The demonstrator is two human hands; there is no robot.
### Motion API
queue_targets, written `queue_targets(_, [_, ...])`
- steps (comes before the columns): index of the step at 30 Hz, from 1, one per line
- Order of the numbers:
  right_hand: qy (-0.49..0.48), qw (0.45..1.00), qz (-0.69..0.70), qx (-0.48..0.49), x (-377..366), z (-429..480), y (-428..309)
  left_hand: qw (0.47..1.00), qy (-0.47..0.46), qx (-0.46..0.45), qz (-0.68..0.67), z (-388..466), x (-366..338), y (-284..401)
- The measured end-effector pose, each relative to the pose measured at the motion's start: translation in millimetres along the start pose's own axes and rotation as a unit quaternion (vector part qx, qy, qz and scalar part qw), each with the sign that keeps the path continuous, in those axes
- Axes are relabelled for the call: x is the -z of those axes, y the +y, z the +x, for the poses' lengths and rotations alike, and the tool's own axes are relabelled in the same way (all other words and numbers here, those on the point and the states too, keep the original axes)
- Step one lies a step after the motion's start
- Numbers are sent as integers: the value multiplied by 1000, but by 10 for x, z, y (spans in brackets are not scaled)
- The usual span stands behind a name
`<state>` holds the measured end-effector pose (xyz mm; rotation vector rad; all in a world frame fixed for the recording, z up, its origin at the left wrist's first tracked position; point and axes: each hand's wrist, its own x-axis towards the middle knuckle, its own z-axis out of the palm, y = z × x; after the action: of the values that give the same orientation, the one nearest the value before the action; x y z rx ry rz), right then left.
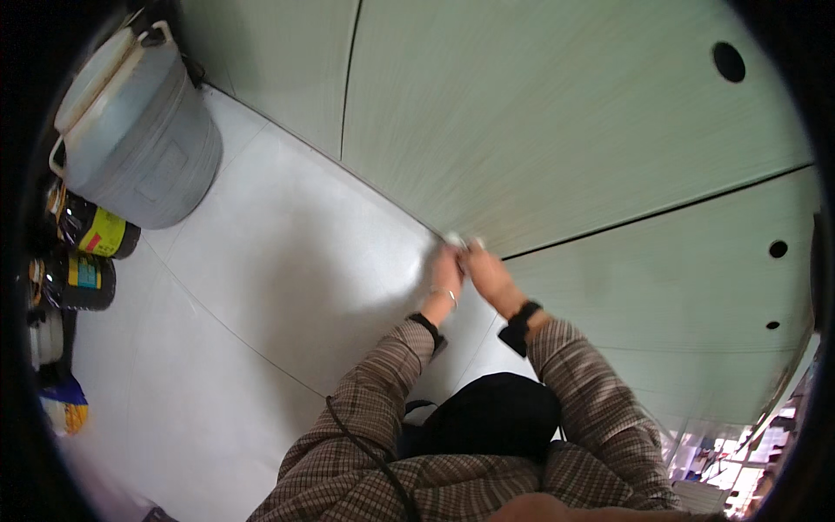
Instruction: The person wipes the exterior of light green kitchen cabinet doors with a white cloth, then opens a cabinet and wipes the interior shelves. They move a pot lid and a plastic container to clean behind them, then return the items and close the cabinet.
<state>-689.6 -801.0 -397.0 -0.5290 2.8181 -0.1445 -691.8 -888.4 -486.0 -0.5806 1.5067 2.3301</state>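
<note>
My left hand (447, 270) and my right hand (490, 276) meet close to the foot of a pale green cabinet door (496, 143). Between their fingertips is a small white thing (455, 239), probably a cloth or tissue, blurred and mostly covered by the fingers. Both hands appear to grip it. A bracelet circles my left wrist, and dark bands show at both wrists below plaid sleeves. White floor tiles (313, 261) lie under and beside my hands.
A large grey lidded bucket (147, 143) stands at the upper left. Below it are two dark bottles with labels, one with a yellow-green label (107, 231) and one with a yellow-and-teal label (85, 280). A blue-and-yellow packet (65, 408) lies lower. Another cabinet door (672, 293) is at right.
</note>
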Motion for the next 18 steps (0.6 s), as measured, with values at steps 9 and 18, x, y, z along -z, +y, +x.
queue_targets(9, [34,996,50,-70,-230,-1141,828,943,-8,-129,307,-148,-265,-565])
queue_targets(18, [133,919,358,96,959,-87,-688,968,84,-170,-166,-251,487,1241])
